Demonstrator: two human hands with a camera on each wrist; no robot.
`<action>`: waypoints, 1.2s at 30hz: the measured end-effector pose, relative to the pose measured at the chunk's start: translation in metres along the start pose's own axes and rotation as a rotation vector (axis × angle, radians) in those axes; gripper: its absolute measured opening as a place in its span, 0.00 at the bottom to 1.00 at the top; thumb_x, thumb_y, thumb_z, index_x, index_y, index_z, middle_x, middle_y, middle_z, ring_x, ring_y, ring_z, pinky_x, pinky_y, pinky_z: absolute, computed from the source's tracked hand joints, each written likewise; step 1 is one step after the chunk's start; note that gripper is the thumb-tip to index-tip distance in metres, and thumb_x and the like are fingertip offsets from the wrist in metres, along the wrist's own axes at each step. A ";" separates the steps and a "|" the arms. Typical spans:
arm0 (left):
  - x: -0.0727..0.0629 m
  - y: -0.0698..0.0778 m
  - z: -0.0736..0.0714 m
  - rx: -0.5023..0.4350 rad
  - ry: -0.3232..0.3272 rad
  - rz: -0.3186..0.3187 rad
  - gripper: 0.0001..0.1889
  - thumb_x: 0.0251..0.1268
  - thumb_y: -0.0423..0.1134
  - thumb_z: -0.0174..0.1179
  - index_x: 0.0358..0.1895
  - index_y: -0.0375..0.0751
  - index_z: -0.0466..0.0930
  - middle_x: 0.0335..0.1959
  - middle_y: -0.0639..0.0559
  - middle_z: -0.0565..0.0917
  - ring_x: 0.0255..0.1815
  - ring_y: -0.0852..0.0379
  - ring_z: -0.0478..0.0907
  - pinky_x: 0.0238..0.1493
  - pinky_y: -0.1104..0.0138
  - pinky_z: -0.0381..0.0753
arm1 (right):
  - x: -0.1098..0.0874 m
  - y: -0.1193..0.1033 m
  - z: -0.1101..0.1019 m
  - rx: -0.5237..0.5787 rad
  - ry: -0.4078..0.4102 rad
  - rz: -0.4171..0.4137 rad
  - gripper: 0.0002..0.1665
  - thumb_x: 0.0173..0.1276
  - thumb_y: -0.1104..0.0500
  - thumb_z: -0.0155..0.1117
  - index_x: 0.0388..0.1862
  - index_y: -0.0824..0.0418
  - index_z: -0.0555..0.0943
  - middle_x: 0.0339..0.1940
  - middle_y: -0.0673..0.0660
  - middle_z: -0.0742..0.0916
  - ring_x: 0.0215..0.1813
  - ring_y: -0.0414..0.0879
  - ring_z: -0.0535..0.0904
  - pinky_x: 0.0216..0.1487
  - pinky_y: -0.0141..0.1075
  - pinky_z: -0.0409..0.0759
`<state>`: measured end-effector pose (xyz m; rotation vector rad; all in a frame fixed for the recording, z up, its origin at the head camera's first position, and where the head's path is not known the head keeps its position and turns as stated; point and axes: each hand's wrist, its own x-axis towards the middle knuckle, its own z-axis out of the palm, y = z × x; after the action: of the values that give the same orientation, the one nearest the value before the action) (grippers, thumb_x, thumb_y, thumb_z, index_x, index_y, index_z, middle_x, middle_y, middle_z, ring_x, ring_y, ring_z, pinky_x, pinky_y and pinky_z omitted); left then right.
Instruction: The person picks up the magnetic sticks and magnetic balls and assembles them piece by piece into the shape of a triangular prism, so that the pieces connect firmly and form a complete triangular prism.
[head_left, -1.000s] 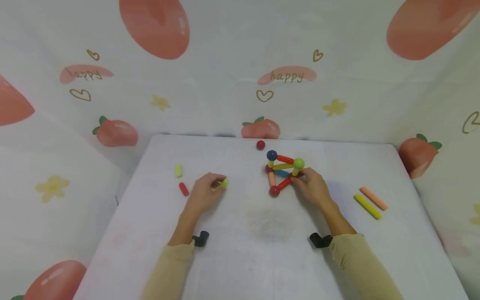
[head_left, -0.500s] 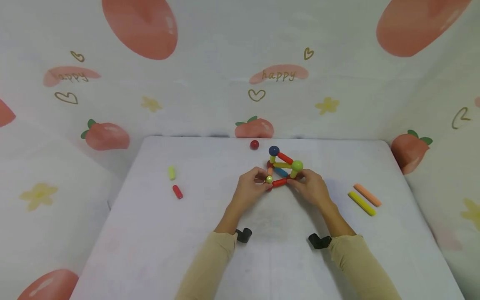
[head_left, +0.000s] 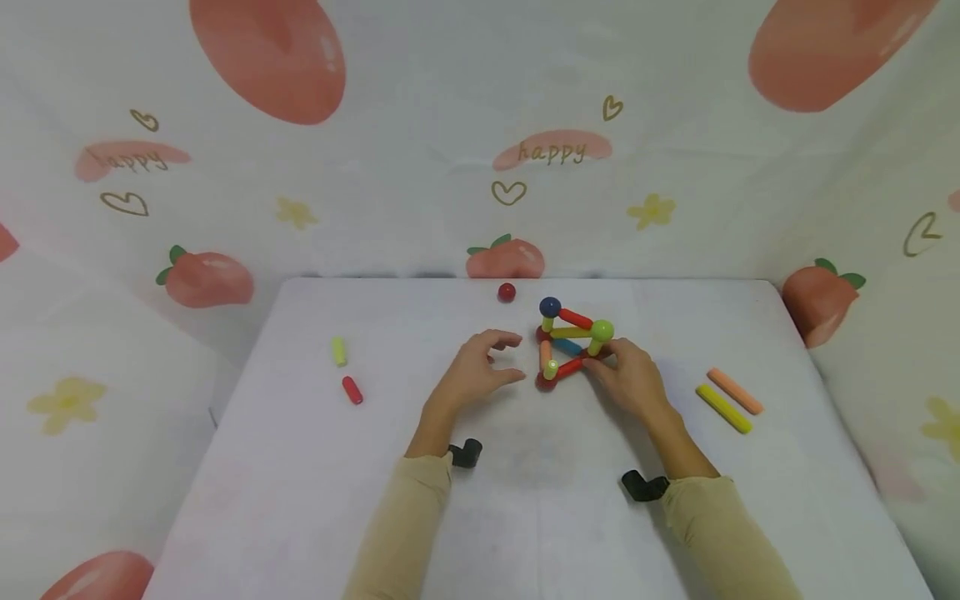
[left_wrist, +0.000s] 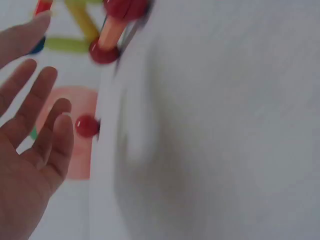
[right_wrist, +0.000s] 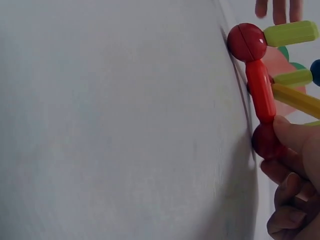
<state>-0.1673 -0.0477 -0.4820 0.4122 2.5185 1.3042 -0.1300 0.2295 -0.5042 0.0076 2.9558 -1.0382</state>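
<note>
A frame of coloured magnetic rods and balls (head_left: 574, 364) stands on the table, with a blue ball (head_left: 550, 307) and a green ball (head_left: 602, 331) on top. My right hand (head_left: 630, 379) pinches the dark red ball (right_wrist: 266, 141) at its right base corner. A short light-green rod (right_wrist: 291, 33) stands upright on the front red ball (right_wrist: 247, 42), its top end bare. To the left of the frame, my left hand (head_left: 474, 367) is apart from it, thumb and fingers spread with nothing between them.
A loose red ball (head_left: 507, 292) lies near the table's back edge. At left lie a short yellow-green rod (head_left: 340, 351) and a short red rod (head_left: 352, 390). A long orange rod (head_left: 735, 391) and a long yellow rod (head_left: 723, 408) lie at right.
My left hand carried the light-green rod right to the frame's front ball, let it go there, and drew back left. My right hand has stayed at the right corner.
</note>
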 end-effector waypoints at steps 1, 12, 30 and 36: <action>0.004 -0.002 -0.005 -0.005 0.037 -0.013 0.27 0.61 0.44 0.74 0.64 0.51 0.78 0.60 0.57 0.82 0.62 0.53 0.76 0.64 0.56 0.79 | 0.000 0.002 -0.001 -0.001 0.006 -0.004 0.18 0.71 0.49 0.69 0.49 0.60 0.83 0.48 0.62 0.88 0.48 0.56 0.81 0.49 0.47 0.78; 0.086 -0.016 -0.031 0.195 0.336 -0.020 0.22 0.70 0.43 0.65 0.63 0.38 0.77 0.59 0.43 0.82 0.58 0.44 0.79 0.64 0.53 0.78 | 0.008 -0.001 -0.001 0.028 0.010 -0.093 0.15 0.72 0.53 0.68 0.51 0.61 0.82 0.51 0.63 0.87 0.55 0.60 0.83 0.60 0.56 0.80; 0.068 -0.008 -0.031 0.165 0.448 0.082 0.16 0.70 0.47 0.65 0.56 0.48 0.82 0.49 0.51 0.85 0.44 0.51 0.75 0.48 0.59 0.76 | 0.010 -0.002 0.002 0.020 0.023 -0.067 0.17 0.73 0.54 0.67 0.54 0.62 0.82 0.53 0.64 0.87 0.58 0.61 0.82 0.63 0.57 0.78; 0.011 0.022 -0.003 0.026 0.332 0.275 0.21 0.66 0.47 0.69 0.61 0.50 0.81 0.53 0.54 0.85 0.48 0.48 0.78 0.47 0.54 0.82 | 0.013 0.004 0.003 -0.002 0.011 -0.064 0.15 0.73 0.55 0.66 0.53 0.63 0.82 0.53 0.65 0.86 0.58 0.61 0.82 0.63 0.57 0.78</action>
<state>-0.1754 -0.0337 -0.4633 0.6105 2.8317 1.5531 -0.1429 0.2304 -0.5095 -0.0822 2.9856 -1.0449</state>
